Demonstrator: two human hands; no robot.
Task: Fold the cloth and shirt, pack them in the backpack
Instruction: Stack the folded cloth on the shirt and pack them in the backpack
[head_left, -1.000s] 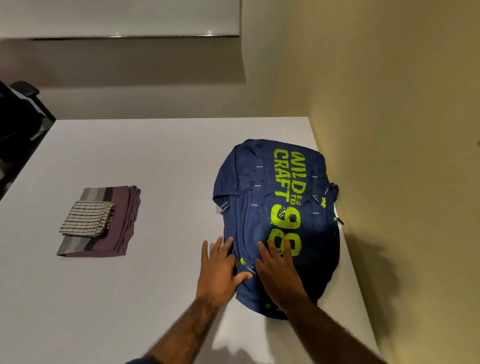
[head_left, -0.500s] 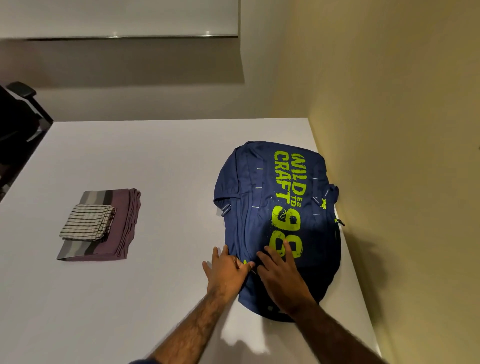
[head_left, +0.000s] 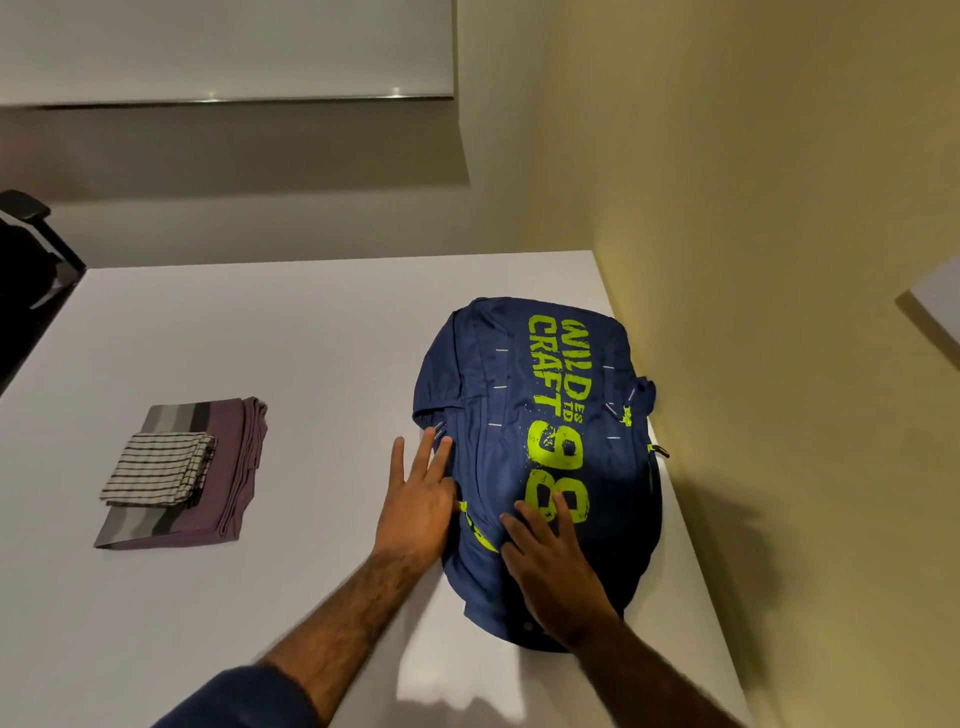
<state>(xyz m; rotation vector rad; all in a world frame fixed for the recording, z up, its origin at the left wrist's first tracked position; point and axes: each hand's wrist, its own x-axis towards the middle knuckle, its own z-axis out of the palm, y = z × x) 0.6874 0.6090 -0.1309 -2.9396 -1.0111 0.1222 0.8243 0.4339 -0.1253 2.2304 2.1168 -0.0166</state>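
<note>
Backpack (head_left: 493, 395): one, navy with lime lettering, lying flat on the white bench (head_left: 260, 338) at its right side, just beside the yellow wall (head_left: 753, 260). One folded shirt (head_left: 234, 467), purple with grey bands, lies well apart to the left, and one folded striped cloth (head_left: 156, 470) sits on top of it. My left hand (head_left: 415, 514) is open, fingers straight and slightly spread, lying along the backpack's left edge and touching it. My right hand (head_left: 558, 571) is also open, palm down on the front panel, its spread fingers reaching onto the printed "98". Neither hand grips anything. Both forearms reach in from the near edge. A dark chair (head_left: 26, 249) shows at the far left, beyond the bench.
</note>
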